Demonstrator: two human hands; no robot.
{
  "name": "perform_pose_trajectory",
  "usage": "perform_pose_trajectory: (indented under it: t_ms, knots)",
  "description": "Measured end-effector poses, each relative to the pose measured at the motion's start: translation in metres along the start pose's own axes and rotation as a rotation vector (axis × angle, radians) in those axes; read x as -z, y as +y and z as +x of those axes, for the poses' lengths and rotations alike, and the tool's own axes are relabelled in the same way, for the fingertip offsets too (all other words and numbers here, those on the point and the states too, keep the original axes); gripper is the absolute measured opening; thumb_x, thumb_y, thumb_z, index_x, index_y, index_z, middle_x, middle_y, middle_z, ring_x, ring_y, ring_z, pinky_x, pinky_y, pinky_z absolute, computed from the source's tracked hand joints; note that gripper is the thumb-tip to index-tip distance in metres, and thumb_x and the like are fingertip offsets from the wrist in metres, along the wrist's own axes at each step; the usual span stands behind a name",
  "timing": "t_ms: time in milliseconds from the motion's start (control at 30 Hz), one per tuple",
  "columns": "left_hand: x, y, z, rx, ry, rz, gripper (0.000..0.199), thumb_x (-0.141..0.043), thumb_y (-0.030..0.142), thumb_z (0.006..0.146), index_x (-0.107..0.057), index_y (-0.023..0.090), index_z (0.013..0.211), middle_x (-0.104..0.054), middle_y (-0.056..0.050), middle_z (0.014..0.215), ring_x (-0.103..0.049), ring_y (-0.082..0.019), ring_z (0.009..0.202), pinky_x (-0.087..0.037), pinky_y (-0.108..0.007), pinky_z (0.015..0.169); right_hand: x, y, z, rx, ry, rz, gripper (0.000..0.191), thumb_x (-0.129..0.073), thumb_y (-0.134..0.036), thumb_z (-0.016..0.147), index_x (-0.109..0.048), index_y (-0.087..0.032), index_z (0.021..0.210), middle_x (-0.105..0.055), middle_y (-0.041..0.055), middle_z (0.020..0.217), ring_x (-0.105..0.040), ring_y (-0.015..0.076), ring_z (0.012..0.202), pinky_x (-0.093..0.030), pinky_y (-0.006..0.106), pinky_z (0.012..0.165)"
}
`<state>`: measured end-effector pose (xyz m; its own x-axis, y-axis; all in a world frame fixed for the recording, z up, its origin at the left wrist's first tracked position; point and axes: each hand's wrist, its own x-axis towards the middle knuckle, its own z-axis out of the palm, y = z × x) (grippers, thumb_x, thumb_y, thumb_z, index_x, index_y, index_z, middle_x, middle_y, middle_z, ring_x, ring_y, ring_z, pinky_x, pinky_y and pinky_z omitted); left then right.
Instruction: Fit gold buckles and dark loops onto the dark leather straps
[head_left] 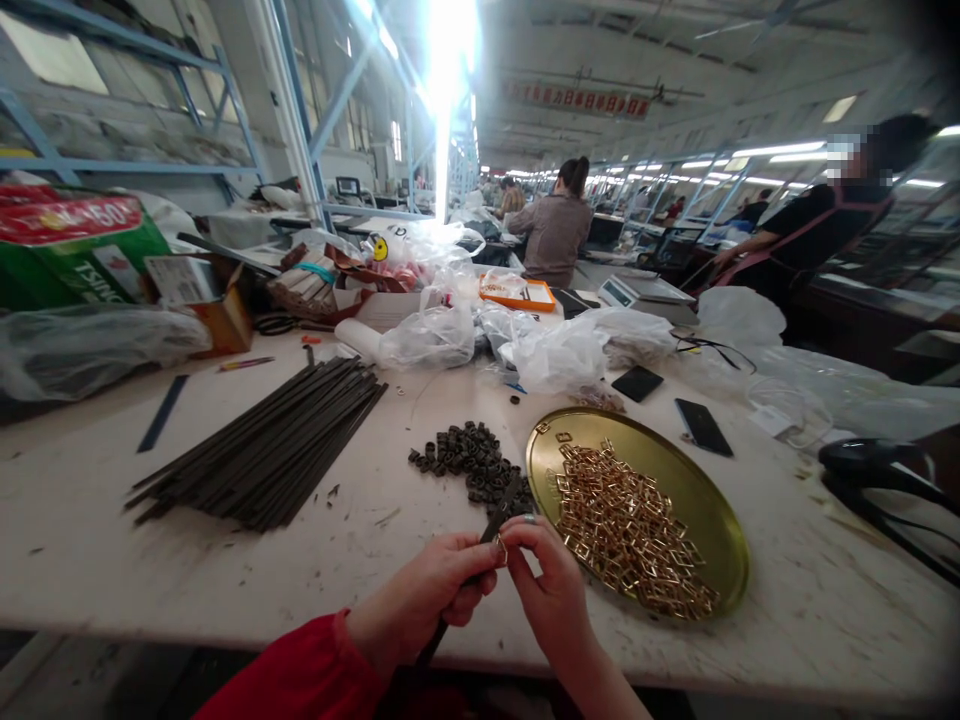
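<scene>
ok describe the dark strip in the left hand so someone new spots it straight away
On the pale table, find the round gold-coloured tray. Left of it, the left hand grips the dark strip, which slants up toward a heap of dark loops. Other strips lie bunched farther left; this one is held.

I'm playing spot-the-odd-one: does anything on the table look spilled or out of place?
A little. One small, dark piece lies apart from the heap of small black loops, as if strayed. Tiny dark scraps are scattered on the pale, flat tabletop beside the long, flat black strips, looking like litter.
</scene>
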<state>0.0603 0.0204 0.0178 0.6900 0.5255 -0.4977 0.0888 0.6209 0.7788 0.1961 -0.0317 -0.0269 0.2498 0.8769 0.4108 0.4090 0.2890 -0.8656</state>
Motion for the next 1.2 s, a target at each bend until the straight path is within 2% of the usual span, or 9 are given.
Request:
perform_pose_trajectory:
  t_ms: [67,200,300,367,467,833,967,1200]
  knots:
    - [-0.001,0.001,0.002,-0.022,0.044,0.068,0.027,-0.057,0.040,0.071,-0.043,0.017,0.069,-0.039,0.009,0.052,-0.022,-0.002,0.036,-0.010,-0.019,0.036,0.000,-0.001,-0.001,-0.113,0.007,0.081,0.006,-0.053,-0.025,0.081,-0.058,-0.023,0.086,-0.060,0.0042,0.082,-0.057,0.0187,0.078,-0.045,0.033,0.072]
    - [0.001,0.001,0.008,-0.176,0.225,0.396,0.027,-0.049,0.043,0.077,-0.047,0.017,0.070,-0.042,0.007,0.053,-0.031,-0.006,0.041,-0.021,-0.020,0.040,0.001,-0.001,0.000,-0.439,-0.045,0.387,0.027,-0.057,-0.039,0.079,-0.053,-0.020,0.098,-0.059,0.0022,0.077,-0.056,0.0153,0.065,-0.046,0.030,0.062]
    - [0.003,-0.002,0.010,-0.335,0.326,0.616,0.024,-0.046,0.035,0.078,-0.047,0.017,0.064,-0.046,0.005,0.055,-0.041,-0.010,0.052,-0.030,-0.022,0.049,0.000,-0.003,0.002,-0.533,-0.047,0.480,0.033,-0.066,-0.043,0.071,-0.054,-0.019,0.091,-0.056,-0.0011,0.068,-0.052,0.0127,0.058,-0.045,0.027,0.057]
    - [0.004,-0.004,0.010,-0.379,0.361,0.684,0.023,-0.044,0.033,0.079,-0.047,0.018,0.062,-0.047,0.004,0.056,-0.043,-0.012,0.055,-0.031,-0.023,0.052,-0.001,-0.005,0.003,-0.565,-0.025,0.489,0.037,-0.070,-0.044,0.065,-0.054,-0.019,0.086,-0.055,-0.0021,0.065,-0.051,0.0122,0.057,-0.045,0.027,0.056]
    - [0.003,-0.006,0.009,-0.376,0.384,0.724,0.022,-0.044,0.033,0.079,-0.047,0.018,0.062,-0.049,0.003,0.057,-0.044,-0.013,0.056,-0.031,-0.023,0.053,-0.004,-0.006,0.004,-0.591,-0.022,0.497,0.039,-0.072,-0.046,0.061,-0.054,-0.019,0.084,-0.055,-0.0019,0.067,-0.051,0.0124,0.058,-0.045,0.027,0.057]
    - [0.002,-0.012,0.009,-0.356,0.435,0.805,0.019,-0.044,0.031,0.079,-0.045,0.019,0.064,-0.053,0.002,0.061,-0.048,-0.015,0.058,-0.031,-0.025,0.055,-0.010,0.000,-0.002,-0.556,-0.020,0.460,0.035,-0.070,-0.043,0.065,-0.054,-0.019,0.084,-0.055,-0.0014,0.069,-0.051,0.0128,0.062,-0.044,0.026,0.059]
    - [0.000,-0.012,0.009,-0.330,0.428,0.841,0.019,-0.044,0.031,0.080,-0.043,0.019,0.065,-0.052,0.001,0.061,-0.047,-0.015,0.058,-0.030,-0.025,0.054,-0.009,0.000,-0.003,-0.543,-0.011,0.410,0.031,-0.067,-0.039,0.069,-0.053,-0.019,0.088,-0.055,-0.0013,0.070,-0.052,0.0134,0.064,-0.043,0.027,0.061]
    - [0.002,-0.021,0.013,-0.363,0.461,0.922,0.023,-0.042,0.035,0.082,-0.043,0.019,0.066,-0.052,0.000,0.061,-0.046,-0.015,0.057,-0.028,-0.024,0.052,-0.011,0.001,-0.004,-0.506,-0.009,0.356,0.026,-0.064,-0.034,0.071,-0.053,-0.018,0.089,-0.057,-0.0005,0.071,-0.052,0.0144,0.065,-0.043,0.027,0.061]
